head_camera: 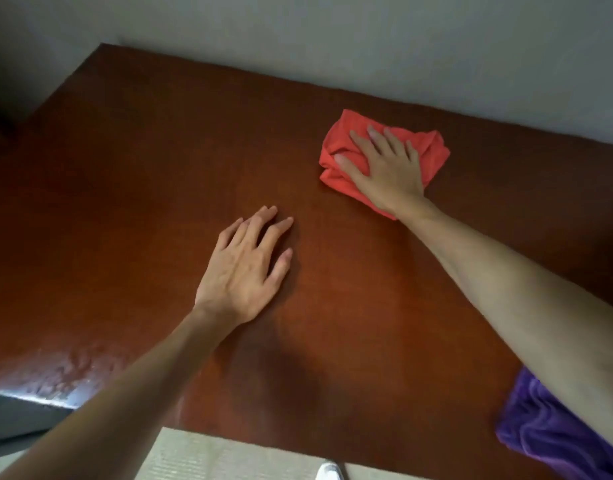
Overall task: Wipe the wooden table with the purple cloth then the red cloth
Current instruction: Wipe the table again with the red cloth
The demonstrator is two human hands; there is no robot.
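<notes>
Here, my right hand [388,168] lies palm-down on the bunched red cloth [336,174], fingers [376,133] spread flat over its folds and pressing it to the wooden table [159,168]; the hand is open rather than clenched, so the cloth is pinned beneath the palm, not gripped. The cloth sits on the far right part of the tabletop, near the edge that meets the pale wall [332,36]. My left hand [244,271] rests empty on the bare wood nearer the middle, fingers loosely extended and slightly apart, well apart from the red cloth. The purple cloth [540,431] lies crumpled at the near right corner of the table, partly hidden under my right forearm. Below the near table edge, pale flooring [211,455] and the toe of a white shoe [329,471] show.
</notes>
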